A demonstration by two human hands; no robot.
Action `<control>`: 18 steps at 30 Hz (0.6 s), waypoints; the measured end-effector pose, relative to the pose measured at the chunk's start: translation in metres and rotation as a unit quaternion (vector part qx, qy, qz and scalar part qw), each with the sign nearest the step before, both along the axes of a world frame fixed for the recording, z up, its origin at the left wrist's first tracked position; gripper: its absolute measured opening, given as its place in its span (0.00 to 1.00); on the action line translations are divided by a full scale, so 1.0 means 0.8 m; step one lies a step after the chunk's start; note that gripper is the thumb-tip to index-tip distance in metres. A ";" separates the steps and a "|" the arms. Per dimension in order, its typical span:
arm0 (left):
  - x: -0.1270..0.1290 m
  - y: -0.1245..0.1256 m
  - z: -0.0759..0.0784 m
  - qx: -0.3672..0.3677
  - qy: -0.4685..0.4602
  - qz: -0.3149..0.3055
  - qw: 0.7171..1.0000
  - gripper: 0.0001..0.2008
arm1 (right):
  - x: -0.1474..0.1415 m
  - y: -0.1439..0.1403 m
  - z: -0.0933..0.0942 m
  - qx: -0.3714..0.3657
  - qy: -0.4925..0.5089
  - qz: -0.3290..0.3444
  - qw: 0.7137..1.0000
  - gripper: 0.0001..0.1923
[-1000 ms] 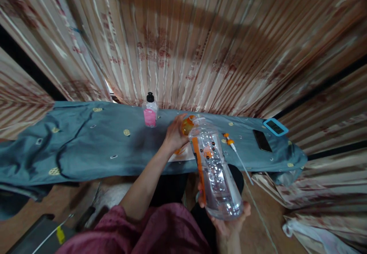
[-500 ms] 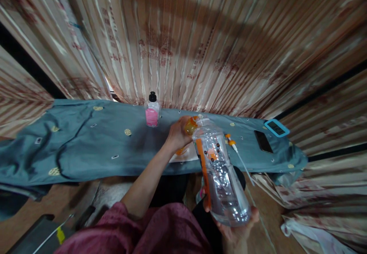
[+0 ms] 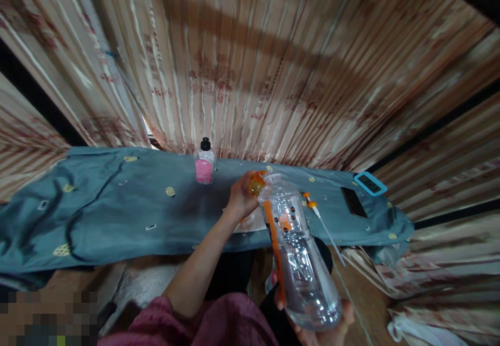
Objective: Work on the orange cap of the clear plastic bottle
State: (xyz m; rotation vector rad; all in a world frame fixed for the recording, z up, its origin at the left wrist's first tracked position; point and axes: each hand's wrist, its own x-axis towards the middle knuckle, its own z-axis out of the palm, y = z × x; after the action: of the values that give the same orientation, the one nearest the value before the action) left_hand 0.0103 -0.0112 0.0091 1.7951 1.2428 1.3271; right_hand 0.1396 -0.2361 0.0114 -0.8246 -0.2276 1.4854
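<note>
My right hand (image 3: 318, 334) holds a large clear plastic bottle (image 3: 299, 262) from below at its base. The bottle has an orange label strip and is tilted, its open-looking mouth up and away from me. At that mouth my left hand (image 3: 240, 200) is closed around a small see-through amber container (image 3: 257, 185), its exact kind unclear. The two mouths meet or nearly meet; I cannot tell which. Just right of the large bottle lies a white pump head with orange parts and a long dip tube (image 3: 314, 208). A white sheet (image 3: 253, 223) lies partly hidden under my left hand.
A clear bottle with a pink label and black cap (image 3: 205, 164) stands upright at the back. To the right lie a dark phone (image 3: 353, 202) and a blue-framed digital display (image 3: 370, 183). The narrow table has a grey-green cloth (image 3: 117, 210), with patterned curtains (image 3: 234, 75) behind.
The whole scene sits slightly lower in view, as the camera has tipped up a little. Both hands keep their grips, and the large bottle and amber container stay mouth to mouth.
</note>
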 end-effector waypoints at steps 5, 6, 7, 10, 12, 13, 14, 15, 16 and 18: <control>0.001 0.000 0.001 0.001 -0.021 -0.001 1.000 0.16 | -0.004 0.001 0.001 -0.020 -0.023 -0.013 0.999 0.59; 0.001 0.000 0.002 -0.001 -0.024 -0.001 1.000 0.17 | -0.003 0.000 -0.002 -0.023 -0.028 -0.012 0.999 0.59; 0.000 0.000 0.002 -0.004 -0.026 -0.002 1.000 0.17 | -0.001 0.000 -0.005 -0.024 -0.031 -0.012 0.999 0.59; -0.001 0.000 0.002 -0.016 -0.038 -0.014 0.999 0.18 | 0.004 -0.002 -0.015 -0.014 -0.033 -0.020 0.999 0.54; -0.001 0.000 0.000 -0.023 -0.045 -0.021 0.999 0.18 | 0.007 -0.003 -0.021 -0.019 -0.028 -0.025 0.999 0.53; -0.002 0.000 -0.001 -0.024 -0.046 -0.023 0.998 0.19 | 0.008 -0.004 -0.024 -0.024 -0.027 -0.026 0.999 0.54; -0.002 0.001 -0.003 -0.025 -0.047 -0.025 0.998 0.19 | 0.009 -0.005 -0.027 -0.031 -0.024 -0.027 0.999 0.54; -0.002 0.001 -0.004 -0.026 -0.047 -0.025 0.998 0.19 | 0.010 -0.007 -0.029 -0.040 -0.022 -0.028 0.999 0.56; -0.001 0.002 -0.006 -0.027 -0.047 -0.026 0.998 0.20 | 0.010 -0.009 -0.031 -0.049 -0.021 -0.031 0.998 0.57; 0.000 0.004 -0.009 -0.029 -0.048 -0.026 0.998 0.23 | 0.013 -0.013 -0.035 -0.070 -0.020 -0.040 0.997 0.58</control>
State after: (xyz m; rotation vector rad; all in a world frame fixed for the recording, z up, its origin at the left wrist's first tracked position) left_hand 0.0099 -0.0082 0.0015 1.6933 1.1639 1.3189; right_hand 0.1497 -0.2463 -0.0164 -0.9663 -0.1193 1.4221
